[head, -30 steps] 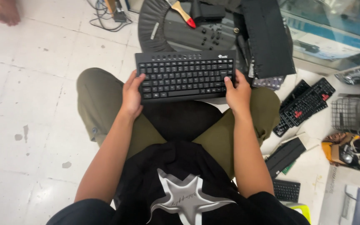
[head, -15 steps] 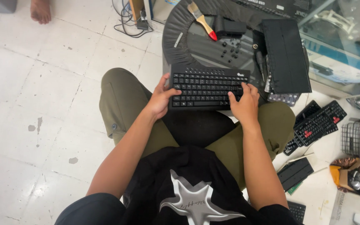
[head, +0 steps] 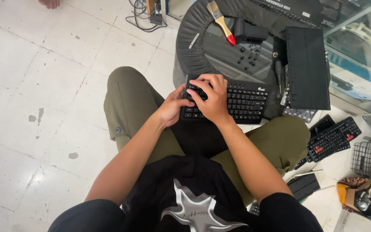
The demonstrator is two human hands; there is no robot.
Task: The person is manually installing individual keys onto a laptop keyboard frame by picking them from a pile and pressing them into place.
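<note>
Small black keyboard [head: 232, 101] sits across the person's lap, resting on the knees of the olive trousers [head: 129, 103], its far edge just beside the round black-covered table [head: 194, 47]. Left hand [head: 170, 109] grips the keyboard's left end, thumb on top near the edge keys, fingers curled under and hidden, so it looks clenched on the body. Right hand [head: 211, 96] is crossed over onto the left half of the keys, palm down, fingers [head: 200, 83] bent and pressing or pulling at the top-left rows; cannot tell whether it pinches a keycap or just pushes. Keyboard's right half is bare and unsupported by any hand. Judged handling: light, stiff plastic slab, smooth edges a bit slippery, keycaps loose-fitting and easy to pop or snap, so best held by the short ends or under the frame, not by the keys. Around: wooden brush with red tip [head: 222, 21] on the table, a flat black panel [head: 308, 68] leaning at its right, more black keyboards with red keys [head: 331, 137] on the white tiled floor [head: 31, 86], wire basket [head: 370, 159] at far right.
</note>
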